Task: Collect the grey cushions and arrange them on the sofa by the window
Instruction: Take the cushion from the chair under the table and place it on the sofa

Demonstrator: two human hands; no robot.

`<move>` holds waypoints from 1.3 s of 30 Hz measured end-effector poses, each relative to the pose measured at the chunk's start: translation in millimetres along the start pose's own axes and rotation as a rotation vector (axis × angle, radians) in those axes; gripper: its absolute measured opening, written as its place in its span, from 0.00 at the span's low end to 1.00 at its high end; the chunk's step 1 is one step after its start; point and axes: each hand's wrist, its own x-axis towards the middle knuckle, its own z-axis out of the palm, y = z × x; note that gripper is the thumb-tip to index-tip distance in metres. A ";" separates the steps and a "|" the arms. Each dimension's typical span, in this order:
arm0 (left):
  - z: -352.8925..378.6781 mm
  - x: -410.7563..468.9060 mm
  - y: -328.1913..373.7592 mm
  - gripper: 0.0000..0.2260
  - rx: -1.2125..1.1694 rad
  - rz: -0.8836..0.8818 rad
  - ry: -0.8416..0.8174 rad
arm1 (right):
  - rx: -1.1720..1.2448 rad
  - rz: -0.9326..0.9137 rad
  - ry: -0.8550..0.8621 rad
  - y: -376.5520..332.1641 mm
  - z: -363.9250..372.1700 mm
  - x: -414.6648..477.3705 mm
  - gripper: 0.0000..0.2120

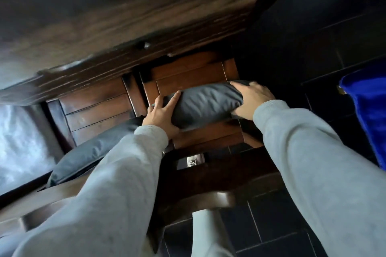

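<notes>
Both hands hold one grey cushion (205,103) at the centre of the frame, over the slatted wooden seat of a chair (188,77) tucked under a dark table (104,27). The left hand (161,113) clasps the cushion's left end, fingers spread over the top and thumb toward the underside. The right hand (251,100) lies flat over the right end, fingers curling round the far corner. Neither hand is free; between them they pinch the cushion by its two short ends.

The cushion's long axis runs left to right across the frame, tilted slightly up to the right, so it lies square between the hands, straight ahead of the person. Both hands are equally near, one per end. Whether it is resting on the seat or already raised a little cannot be told, though slats show both above and below it.

A second cushion (87,152) lies at lower left on the neighbouring seat, partly hidden under the left sleeve (117,183), closer to the left hand. Something blue (367,115) hangs at the right edge. The sofa is out of view.

The next move probably calls for drawing the held cushion back toward the body, clear of the table edge above it.
</notes>
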 end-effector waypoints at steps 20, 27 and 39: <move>-212.6 -443.3 -204.0 0.45 0.147 -0.045 0.449 | -0.322 -0.532 0.037 -277.4 -138.4 -377.9 0.41; -132.3 -687.6 -344.4 0.40 -0.051 -0.334 0.538 | -0.544 -0.867 0.023 -425.1 -24.5 -548.1 0.47; 56.2 -992.6 -512.1 0.43 -0.515 -0.877 0.648 | -0.964 -1.352 -0.015 -682.3 229.2 -776.0 0.20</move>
